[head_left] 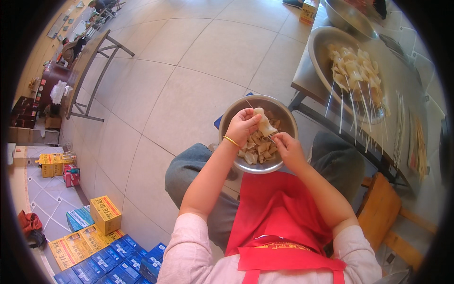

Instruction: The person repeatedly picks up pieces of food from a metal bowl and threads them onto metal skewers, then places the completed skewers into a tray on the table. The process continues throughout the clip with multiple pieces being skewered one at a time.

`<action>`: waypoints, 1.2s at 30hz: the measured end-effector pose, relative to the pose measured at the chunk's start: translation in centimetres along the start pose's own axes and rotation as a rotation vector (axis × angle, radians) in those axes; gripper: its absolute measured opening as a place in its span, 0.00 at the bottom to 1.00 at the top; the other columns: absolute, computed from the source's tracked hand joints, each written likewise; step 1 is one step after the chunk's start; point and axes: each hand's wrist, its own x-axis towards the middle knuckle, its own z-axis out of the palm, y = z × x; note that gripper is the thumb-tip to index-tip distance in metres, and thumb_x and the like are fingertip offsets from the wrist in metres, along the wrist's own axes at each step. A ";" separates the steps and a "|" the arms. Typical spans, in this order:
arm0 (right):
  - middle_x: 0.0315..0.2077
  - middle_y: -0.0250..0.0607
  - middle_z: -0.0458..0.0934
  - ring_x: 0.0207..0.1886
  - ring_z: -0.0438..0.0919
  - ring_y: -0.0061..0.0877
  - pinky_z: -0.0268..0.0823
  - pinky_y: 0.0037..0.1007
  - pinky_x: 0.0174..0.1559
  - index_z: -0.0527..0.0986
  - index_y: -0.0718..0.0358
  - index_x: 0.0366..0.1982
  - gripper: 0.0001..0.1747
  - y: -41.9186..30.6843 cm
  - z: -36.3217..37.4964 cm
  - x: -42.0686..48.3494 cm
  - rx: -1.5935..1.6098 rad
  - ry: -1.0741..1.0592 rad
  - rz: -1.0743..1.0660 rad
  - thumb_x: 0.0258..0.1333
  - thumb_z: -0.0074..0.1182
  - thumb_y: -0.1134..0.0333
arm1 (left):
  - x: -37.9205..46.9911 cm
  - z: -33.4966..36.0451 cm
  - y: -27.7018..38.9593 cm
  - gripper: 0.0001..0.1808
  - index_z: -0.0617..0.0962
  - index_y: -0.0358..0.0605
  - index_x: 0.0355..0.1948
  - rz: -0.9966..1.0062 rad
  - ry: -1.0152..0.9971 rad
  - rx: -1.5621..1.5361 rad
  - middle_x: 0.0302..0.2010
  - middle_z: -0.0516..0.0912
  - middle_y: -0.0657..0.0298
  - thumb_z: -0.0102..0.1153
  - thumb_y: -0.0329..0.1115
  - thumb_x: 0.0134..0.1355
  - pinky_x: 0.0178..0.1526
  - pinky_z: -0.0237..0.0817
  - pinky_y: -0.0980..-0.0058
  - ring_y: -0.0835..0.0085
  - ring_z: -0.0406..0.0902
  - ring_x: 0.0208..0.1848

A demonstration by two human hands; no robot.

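Note:
My left hand [244, 125], with a gold bangle at its wrist, pinches a pale, flat food piece [263, 122] threaded on a thin metal skewer [249, 103]. The skewer's lower end is between the fingers of my right hand [286, 145]. Both hands are above a steel bowl [291, 124] in front of my lap, with many loose pale pieces [260, 149] lying in it. At the upper right, a larger steel basin [314, 53] on the table holds several loaded skewers [354, 71], their bare ends sticking out over the rim toward me.
The metal table [376, 131] at the right bears bare metal skewers [399, 127], thin wooden sticks [421, 149] and another steel bowl [349, 21]. A wooden chair [379, 206] stands at lower right. Stacked cartons [106, 257] are at lower left. A long table [87, 67] and people are farther off.

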 end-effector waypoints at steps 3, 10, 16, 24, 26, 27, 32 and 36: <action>0.23 0.42 0.77 0.26 0.74 0.22 0.66 0.25 0.31 0.74 0.68 0.37 0.08 -0.3 -0.1 0.1 0.002 0.014 -0.015 0.61 0.51 0.69 | -0.3 0.1 -0.1 0.12 0.73 0.46 0.43 -0.043 -0.070 0.029 0.42 0.80 0.65 0.62 0.33 0.60 0.44 0.72 0.78 0.77 0.78 0.43; 0.23 0.39 0.76 0.26 0.72 0.19 0.65 0.24 0.31 0.74 0.69 0.36 0.09 0.7 -0.3 0.4 0.105 0.021 0.094 0.62 0.51 0.69 | 0.2 -0.4 0.8 0.11 0.75 0.43 0.40 -0.032 0.068 0.257 0.38 0.81 0.65 0.62 0.36 0.60 0.41 0.72 0.76 0.76 0.79 0.40; 0.21 0.28 0.71 0.23 0.65 0.12 0.58 0.18 0.27 0.74 0.67 0.38 0.08 1.1 -0.4 0.5 0.170 0.027 0.101 0.63 0.49 0.69 | 1.2 -3.5 -2.5 0.19 0.80 0.41 0.36 -0.088 0.082 1.542 0.35 0.83 0.51 0.66 0.44 0.50 0.43 0.71 0.66 0.60 0.81 0.40; 0.23 0.36 0.76 0.26 0.70 0.16 0.63 0.22 0.30 0.74 0.69 0.37 0.09 0.9 -0.9 0.5 0.110 0.027 0.106 0.62 0.50 0.68 | 1.4 -3.9 -2.5 0.12 0.82 0.45 0.30 -0.261 0.005 1.515 0.33 0.83 0.55 0.69 0.35 0.43 0.41 0.71 0.67 0.61 0.81 0.37; 0.23 0.36 0.76 0.26 0.69 0.16 0.63 0.22 0.30 0.74 0.69 0.37 0.09 1.0 -0.9 0.5 0.123 0.030 0.108 0.62 0.50 0.68 | 1.4 -4.0 -1.9 0.10 0.81 0.44 0.28 -0.222 0.074 1.470 0.32 0.83 0.55 0.69 0.33 0.43 0.38 0.71 0.68 0.64 0.81 0.34; 0.23 0.36 0.76 0.26 0.69 0.16 0.63 0.22 0.30 0.74 0.69 0.37 0.09 0.8 -0.9 0.5 0.130 0.030 0.109 0.62 0.50 0.68 | 1.4 -4.4 -1.7 0.10 0.81 0.44 0.29 -0.198 0.100 1.430 0.32 0.83 0.55 0.68 0.32 0.44 0.37 0.71 0.68 0.64 0.81 0.34; 0.22 0.37 0.76 0.25 0.70 0.18 0.64 0.23 0.30 0.74 0.68 0.37 0.09 0.3 -0.8 0.5 0.088 0.024 0.098 0.62 0.50 0.68 | 1.6 -5.7 -1.2 0.10 0.82 0.43 0.34 -0.155 0.055 1.391 0.33 0.83 0.54 0.65 0.28 0.47 0.39 0.72 0.68 0.62 0.81 0.35; 0.22 0.39 0.76 0.25 0.71 0.20 0.64 0.24 0.30 0.74 0.68 0.37 0.09 0.7 -0.9 0.5 0.085 0.034 0.094 0.62 0.50 0.68 | 1.5 -5.5 -1.6 0.11 0.81 0.37 0.39 -0.127 -0.027 1.487 0.34 0.83 0.56 0.61 0.28 0.54 0.41 0.72 0.72 0.70 0.81 0.38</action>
